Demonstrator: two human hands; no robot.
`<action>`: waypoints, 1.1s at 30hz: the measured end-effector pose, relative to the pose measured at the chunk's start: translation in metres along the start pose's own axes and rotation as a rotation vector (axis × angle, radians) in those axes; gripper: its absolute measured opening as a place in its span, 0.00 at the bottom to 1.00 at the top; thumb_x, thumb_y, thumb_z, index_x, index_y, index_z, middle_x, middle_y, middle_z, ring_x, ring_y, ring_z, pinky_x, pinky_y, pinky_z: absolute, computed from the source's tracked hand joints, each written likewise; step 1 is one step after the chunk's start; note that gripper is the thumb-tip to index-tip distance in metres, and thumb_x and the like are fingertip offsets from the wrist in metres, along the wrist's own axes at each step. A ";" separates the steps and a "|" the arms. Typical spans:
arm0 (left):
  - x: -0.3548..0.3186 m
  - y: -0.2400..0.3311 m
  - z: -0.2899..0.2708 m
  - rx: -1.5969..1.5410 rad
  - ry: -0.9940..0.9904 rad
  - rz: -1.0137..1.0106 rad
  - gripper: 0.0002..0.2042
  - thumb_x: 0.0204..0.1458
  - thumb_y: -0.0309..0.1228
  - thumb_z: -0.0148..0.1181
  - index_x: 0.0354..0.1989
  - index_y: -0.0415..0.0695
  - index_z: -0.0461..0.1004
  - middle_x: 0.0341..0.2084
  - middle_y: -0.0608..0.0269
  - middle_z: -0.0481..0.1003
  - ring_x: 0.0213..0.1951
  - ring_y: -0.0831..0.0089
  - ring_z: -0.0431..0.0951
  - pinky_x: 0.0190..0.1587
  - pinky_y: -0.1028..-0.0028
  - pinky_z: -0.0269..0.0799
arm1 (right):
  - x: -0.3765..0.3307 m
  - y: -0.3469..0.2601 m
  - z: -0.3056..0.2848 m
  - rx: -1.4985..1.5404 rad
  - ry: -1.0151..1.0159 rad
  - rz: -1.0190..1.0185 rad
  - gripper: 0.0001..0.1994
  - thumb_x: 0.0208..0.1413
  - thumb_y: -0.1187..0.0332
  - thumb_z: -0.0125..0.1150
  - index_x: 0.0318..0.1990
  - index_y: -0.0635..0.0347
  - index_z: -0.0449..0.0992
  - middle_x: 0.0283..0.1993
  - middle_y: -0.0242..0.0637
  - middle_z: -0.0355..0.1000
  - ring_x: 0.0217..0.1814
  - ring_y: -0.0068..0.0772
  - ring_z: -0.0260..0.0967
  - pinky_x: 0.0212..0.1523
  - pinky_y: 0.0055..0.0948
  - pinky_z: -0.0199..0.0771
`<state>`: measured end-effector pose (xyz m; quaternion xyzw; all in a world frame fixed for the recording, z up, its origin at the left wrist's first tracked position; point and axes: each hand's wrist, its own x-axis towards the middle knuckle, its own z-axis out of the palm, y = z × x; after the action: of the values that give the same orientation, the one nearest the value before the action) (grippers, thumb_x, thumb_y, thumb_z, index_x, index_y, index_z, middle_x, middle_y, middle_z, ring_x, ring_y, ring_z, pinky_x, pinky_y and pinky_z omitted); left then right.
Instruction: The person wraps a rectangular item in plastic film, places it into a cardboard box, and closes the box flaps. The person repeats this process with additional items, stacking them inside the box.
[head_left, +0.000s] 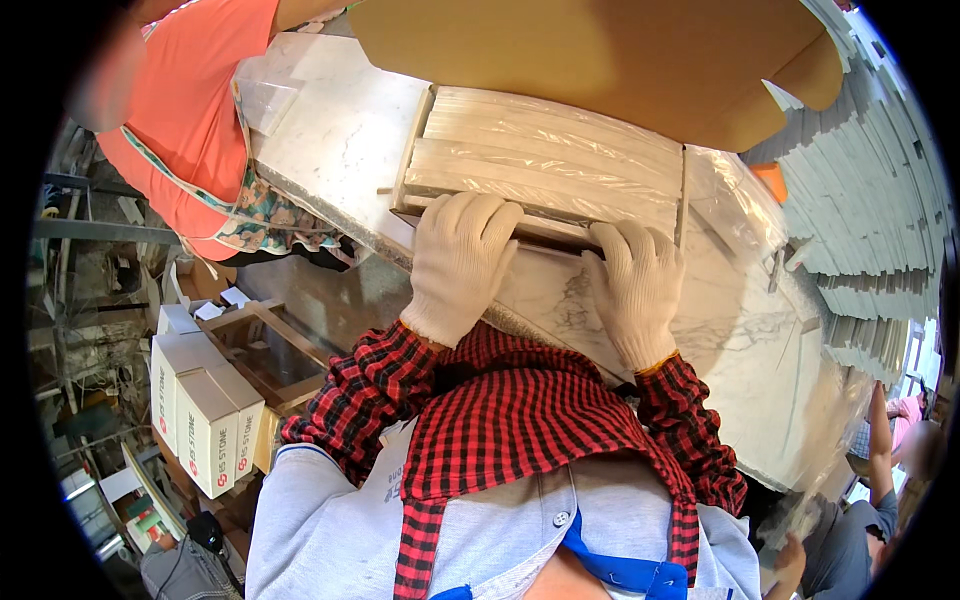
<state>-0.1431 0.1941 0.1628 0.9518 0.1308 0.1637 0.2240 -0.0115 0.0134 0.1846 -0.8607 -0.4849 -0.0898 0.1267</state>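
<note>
Both my hands wear off-white knit gloves. In front of me lies a bundle of long pale strips [550, 150] under clear, shiny plastic film, with thin boards along its sides. My left hand [462, 262] curls its fingers over the near edge board [550, 230], close to the bundle's left corner. Toward the right end of that same board, my right hand [636, 290] has its fingers bent over the edge. A dark gap shows under the board between my hands. The fingertips are partly hidden behind the edge.
The bundle rests on a marble-patterned slab table [740, 370]. A large brown cardboard sheet [600, 60] stands beyond it. Tall stacks of grey-white strips [860, 190] rise at right. At left are a co-worker in an orange top [195, 150] and white cartons [205, 410].
</note>
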 end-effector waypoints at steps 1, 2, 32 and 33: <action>0.003 -0.004 0.000 0.017 -0.034 0.004 0.20 0.46 0.29 0.71 0.49 0.47 0.77 0.44 0.61 0.77 0.50 0.56 0.76 0.54 0.58 0.70 | 0.002 0.001 -0.001 -0.003 -0.028 -0.001 0.12 0.49 0.64 0.72 0.42 0.47 0.79 0.42 0.31 0.74 0.45 0.41 0.73 0.45 0.42 0.71; 0.005 -0.009 -0.001 0.034 -0.066 0.007 0.19 0.46 0.29 0.71 0.48 0.48 0.77 0.43 0.62 0.77 0.48 0.57 0.77 0.53 0.59 0.71 | 0.005 0.003 -0.002 -0.005 -0.055 -0.003 0.11 0.49 0.63 0.72 0.41 0.47 0.79 0.40 0.31 0.75 0.45 0.41 0.73 0.45 0.42 0.72; 0.032 -0.141 -0.038 -0.144 0.301 -0.267 0.51 0.41 0.35 0.81 0.74 0.39 0.56 0.71 0.45 0.60 0.72 0.51 0.59 0.75 0.58 0.54 | 0.013 0.143 -0.043 0.415 0.169 0.709 0.31 0.56 0.61 0.73 0.64 0.66 0.70 0.63 0.44 0.73 0.63 0.40 0.73 0.61 0.40 0.72; 0.044 -0.144 -0.051 -0.101 0.382 -0.322 0.50 0.45 0.34 0.79 0.75 0.37 0.54 0.73 0.46 0.58 0.74 0.52 0.58 0.75 0.59 0.52 | 0.016 0.151 -0.043 0.532 0.149 0.677 0.31 0.59 0.61 0.72 0.66 0.65 0.68 0.64 0.43 0.72 0.64 0.38 0.72 0.62 0.39 0.72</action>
<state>-0.1466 0.3523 0.1497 0.8581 0.3124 0.3093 0.2654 0.1248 -0.0621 0.2101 -0.8997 -0.1710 0.0232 0.4009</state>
